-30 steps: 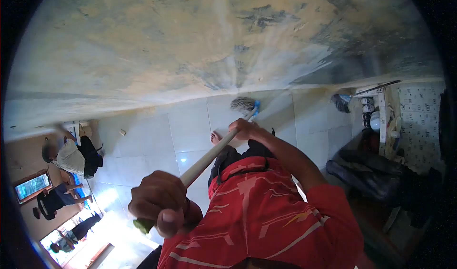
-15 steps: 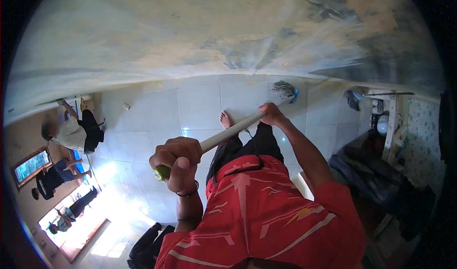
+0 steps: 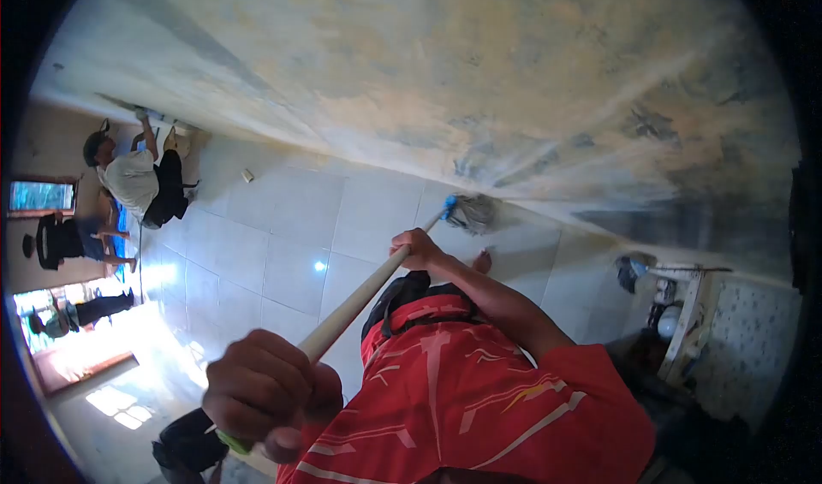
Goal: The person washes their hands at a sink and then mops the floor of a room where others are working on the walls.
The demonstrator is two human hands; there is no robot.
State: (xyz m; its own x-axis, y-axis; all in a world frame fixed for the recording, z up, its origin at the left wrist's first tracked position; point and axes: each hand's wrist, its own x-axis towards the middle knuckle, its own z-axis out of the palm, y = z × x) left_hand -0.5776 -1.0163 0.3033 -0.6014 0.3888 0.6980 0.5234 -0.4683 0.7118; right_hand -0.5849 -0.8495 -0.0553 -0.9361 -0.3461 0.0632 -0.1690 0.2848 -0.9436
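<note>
Since half a second ago your mop head (image 3: 469,212) has slid left along the foot of the stained wall (image 3: 445,73), and the view has tilted. Your left hand (image 3: 267,391) is clamped round the pole (image 3: 360,291) near its green end; your right hand (image 3: 417,248) grips it farther down. Another person (image 3: 137,176) crouches far left on the tiled floor (image 3: 282,227).
</note>
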